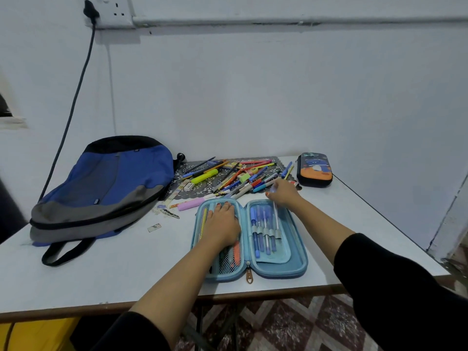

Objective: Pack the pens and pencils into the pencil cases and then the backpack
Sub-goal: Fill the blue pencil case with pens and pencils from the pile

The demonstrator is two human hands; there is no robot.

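Landmark: open pencil case (249, 239) — light blue, hard-shelled, spread flat on the table (101, 274) near its front edge.
Left hand (222, 224): flat on the left half of the case, fingers straight and slightly spread, pressing down on the mesh pocket (225, 264); holds nothing.
Right hand (281, 192): at the far right corner of the case, fingertips bunched on the top end of a clear pen (276, 216); blurred, exact pinch hard to read.
Clear pen: lengthwise in the right half of the case, lower part threaded through the elastic loops (266, 233), beside several blue pens already seated.
Loose pens and pencils (235, 176): just beyond the case, heaped criss-cross on a dark patterned mat (200, 187); a few spilled off it toward the case.
Second pencil case (314, 169): beyond the case and to its right, zipped shut.
Backpack (106, 191): left of the case, lying flat, closed as far as can be seen.
Handling, pens: probably light, stiff and slick-barrelled — prone to rolling and to dragging neighbours out of the heap; best taken mid-barrel between thumb and two fingers, one or two at a time, then pushed by the end through a loop.
Handling, case: likely a rigid shell with springy halves, hence the steadying palm; for closing, best gripped by both outer edges, then by the zip pull.
Handling, backpack: soft and floppy by the look of it; probably needs one hand holding the mouth open.
Stage: case partly filled, most of the heap not yet packed.
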